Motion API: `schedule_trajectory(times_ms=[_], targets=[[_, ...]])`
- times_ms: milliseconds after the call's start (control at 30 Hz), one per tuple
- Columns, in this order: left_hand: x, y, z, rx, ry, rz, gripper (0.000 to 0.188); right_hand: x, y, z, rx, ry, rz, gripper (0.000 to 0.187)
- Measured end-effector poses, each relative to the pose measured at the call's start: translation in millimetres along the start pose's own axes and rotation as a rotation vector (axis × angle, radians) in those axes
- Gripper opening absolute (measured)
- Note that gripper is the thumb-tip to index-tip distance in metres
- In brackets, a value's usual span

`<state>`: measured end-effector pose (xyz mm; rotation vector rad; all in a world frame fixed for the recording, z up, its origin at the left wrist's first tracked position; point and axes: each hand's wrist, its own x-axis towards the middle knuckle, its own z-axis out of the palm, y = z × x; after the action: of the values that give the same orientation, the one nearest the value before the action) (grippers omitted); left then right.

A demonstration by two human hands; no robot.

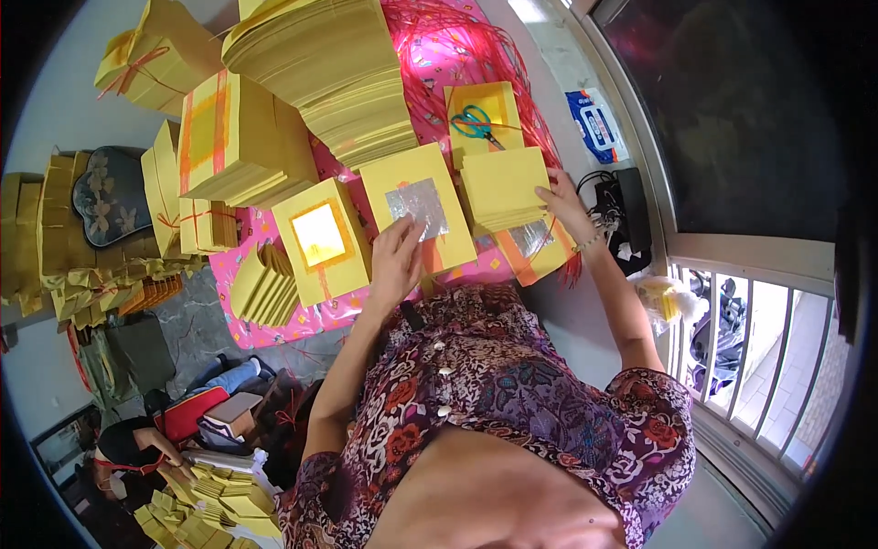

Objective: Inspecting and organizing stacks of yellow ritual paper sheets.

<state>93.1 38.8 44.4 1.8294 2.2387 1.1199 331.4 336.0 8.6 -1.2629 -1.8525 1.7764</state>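
Observation:
My left hand (395, 259) lies flat, fingers apart, on a yellow paper sheet with a silver foil square (416, 209) in the middle of the table. My right hand (562, 203) rests on the right edge of a thick stack of plain yellow sheets (501, 188), fingers touching its side. Under that stack another foil-marked sheet with orange stripes (533, 245) shows. A stack topped by a sheet with a gold foil square (320, 238) sits just left of my left hand.
Teal-handled scissors (476, 122) lie on a yellow sheet at the back. Tall fanned piles of yellow paper (329, 64) and tied bundles (229, 137) crowd the pink tablecloth (274, 320). Red string (466, 37) spreads behind. Another person (128, 448) crouches at lower left by folded papers.

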Motion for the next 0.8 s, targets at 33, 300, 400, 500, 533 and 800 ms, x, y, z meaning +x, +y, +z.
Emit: schedule_trajectory(times_ms=[33,300,400,500,533,800], targets=[[-3.2,0.0,1.2,-0.002,-0.003,-0.009,0.049,2.0,8.5,0.7,-0.004,-0.003,-0.01,0.049],[-7.5,-5.7,8.3,-0.013,-0.043,-0.039,0.047,5.8,50.8,19.9,-0.323,0.191,-0.164,0.048],[-9.8,-6.2,7.7,-0.009,-0.051,-0.044,0.046,-4.7,45.3,30.4,-0.635,0.274,-0.19,0.049],[-11.1,-5.0,5.1,-0.009,-0.055,-0.052,0.047,-16.2,35.0,43.4,-0.836,0.38,-0.197,0.05],[-11.4,-4.9,4.6,-0.012,-0.051,-0.054,0.047,-18.5,32.9,46.1,-0.924,0.479,-0.272,0.049],[-15.1,-0.4,-6.2,-0.039,-0.041,-0.05,0.038,-14.4,37.3,36.8,-0.926,0.409,-0.397,0.028]])
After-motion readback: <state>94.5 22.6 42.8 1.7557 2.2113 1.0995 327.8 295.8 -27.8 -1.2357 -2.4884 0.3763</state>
